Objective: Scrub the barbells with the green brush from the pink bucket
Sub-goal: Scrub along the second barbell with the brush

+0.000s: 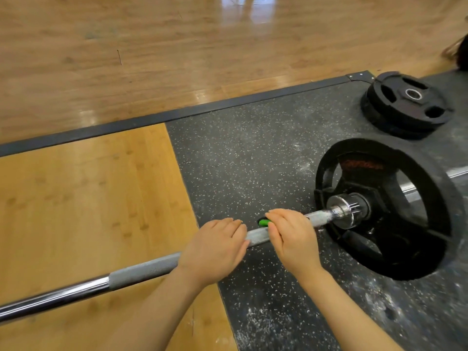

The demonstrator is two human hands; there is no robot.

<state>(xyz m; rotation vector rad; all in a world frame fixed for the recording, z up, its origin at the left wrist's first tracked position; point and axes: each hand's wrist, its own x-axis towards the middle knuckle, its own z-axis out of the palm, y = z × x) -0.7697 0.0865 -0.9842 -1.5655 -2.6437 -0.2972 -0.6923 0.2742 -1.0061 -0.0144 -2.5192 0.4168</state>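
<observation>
Scrubbing is underway: right hand [293,239], fingers clamped on the green brush [263,222], apparently works the barbell [141,271]; left hand [215,249] wraps the shaft. Next, continue stroking along the knurling.

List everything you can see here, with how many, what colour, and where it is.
barbell: one, silver, lying across the platform from lower left to right
weight plate on the bar: one, black, right end
loose weight plates: a black stack, count unclear, flat on the mat at upper right
green brush: one, mostly hidden behind the right hand
rubber mat: black, white-speckled, centre and right
left hand: resting on the bar
right hand: on the bar, holding the brush
</observation>
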